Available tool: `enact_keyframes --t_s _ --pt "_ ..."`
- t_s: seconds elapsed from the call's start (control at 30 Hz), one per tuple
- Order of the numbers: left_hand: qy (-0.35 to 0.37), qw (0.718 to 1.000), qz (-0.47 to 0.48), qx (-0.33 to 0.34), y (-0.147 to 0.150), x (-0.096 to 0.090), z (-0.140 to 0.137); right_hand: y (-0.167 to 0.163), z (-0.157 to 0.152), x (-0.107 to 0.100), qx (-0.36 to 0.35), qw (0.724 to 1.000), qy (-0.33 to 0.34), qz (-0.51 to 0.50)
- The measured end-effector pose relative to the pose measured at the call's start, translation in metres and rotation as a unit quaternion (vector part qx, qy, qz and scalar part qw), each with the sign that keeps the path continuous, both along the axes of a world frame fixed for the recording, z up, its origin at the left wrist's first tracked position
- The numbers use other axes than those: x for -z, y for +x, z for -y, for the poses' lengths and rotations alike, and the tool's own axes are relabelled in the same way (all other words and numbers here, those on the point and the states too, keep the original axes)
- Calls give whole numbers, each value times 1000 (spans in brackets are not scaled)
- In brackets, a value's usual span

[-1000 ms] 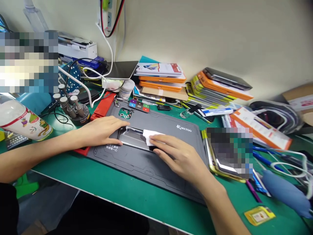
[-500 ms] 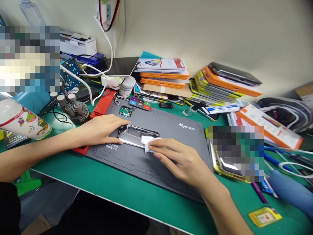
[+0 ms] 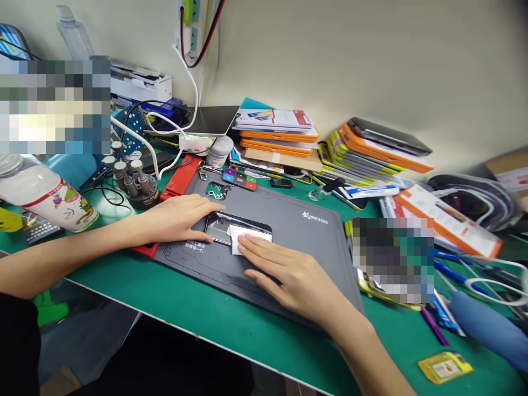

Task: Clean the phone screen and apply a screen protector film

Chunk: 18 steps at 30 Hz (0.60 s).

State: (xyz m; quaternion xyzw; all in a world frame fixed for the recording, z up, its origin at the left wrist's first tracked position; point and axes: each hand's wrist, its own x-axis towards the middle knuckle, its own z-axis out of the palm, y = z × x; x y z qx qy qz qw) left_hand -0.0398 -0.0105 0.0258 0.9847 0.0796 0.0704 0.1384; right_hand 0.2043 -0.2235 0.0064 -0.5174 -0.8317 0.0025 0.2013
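Note:
A dark, glossy phone point(image 3: 218, 228) lies flat on the grey work mat point(image 3: 284, 206). My left hand point(image 3: 179, 218) braces its left end, thumb on the near edge and fingers at the far edge. A folded white wipe point(image 3: 235, 242) covers part of the phone's right half and near edge. My right hand point(image 3: 295, 270) presses the wipe down with outstretched fingertips, the thumb held apart from them. The fingers hide part of the wipe and phone.
Left stand a screwdriver holder point(image 3: 136, 187) and a large patterned bottle point(image 3: 61, 201). Stacked orange boxes point(image 3: 280, 144) and yellow-edged packs point(image 3: 350, 157) line the wall. A red strip point(image 3: 181, 177) borders the mat's left side. A yellow packet point(image 3: 445, 367) lies at right.
My right hand has slid the wipe a little left along the phone, and its fingers now lie flatter. My left hand stays at the phone's left end. The whole view has shifted slightly.

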Motion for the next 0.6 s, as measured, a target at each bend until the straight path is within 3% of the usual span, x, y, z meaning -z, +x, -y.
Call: enact_keyframes --t_s 0.23,0.5,0.6 --pt "3 1000 -7 -6 1 -3 0 3 -23 9 77 997 2 28" --pt "-7 1000 9 -5 -1 1 0 -5 -8 0 4 998 64 17" --pt "-11 1000 3 -9 -1 -1 1 3 -19 5 33 997 72 11"
